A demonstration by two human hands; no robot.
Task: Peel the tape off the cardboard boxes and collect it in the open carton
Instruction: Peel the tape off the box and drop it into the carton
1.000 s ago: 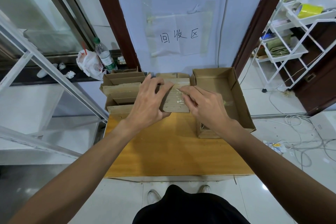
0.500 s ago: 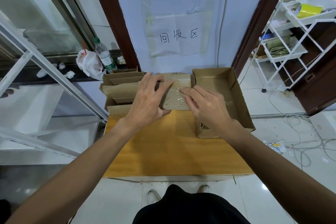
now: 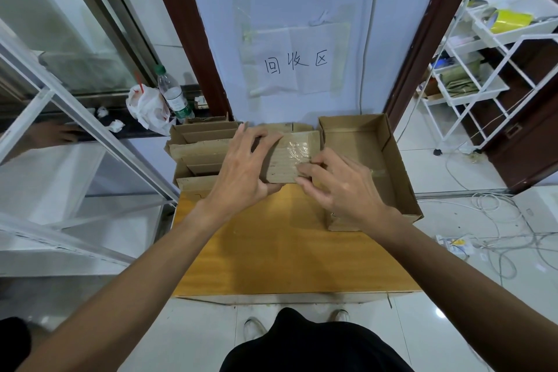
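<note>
- A water bottle and a white plastic bag sit in the upper left, out of the way.
- A pile of folded cardboard boxes waits at the left middle, at the far end of the wooden table.
- The left hand grips a flat cardboard box in the middle, fingers on top and thumb under. I think this keeps it steady for peeling.
- The clear tape is crinkled and shiny, stuck on top of that box.
- The right hand has curled fingers pinching the near edge of the tape, likely to lift it.
- The open carton sits just right of the hands, close by so tape can drop in. A strip of tape shows on its right wall.
- A white shelf rack stands at the far right.
</note>
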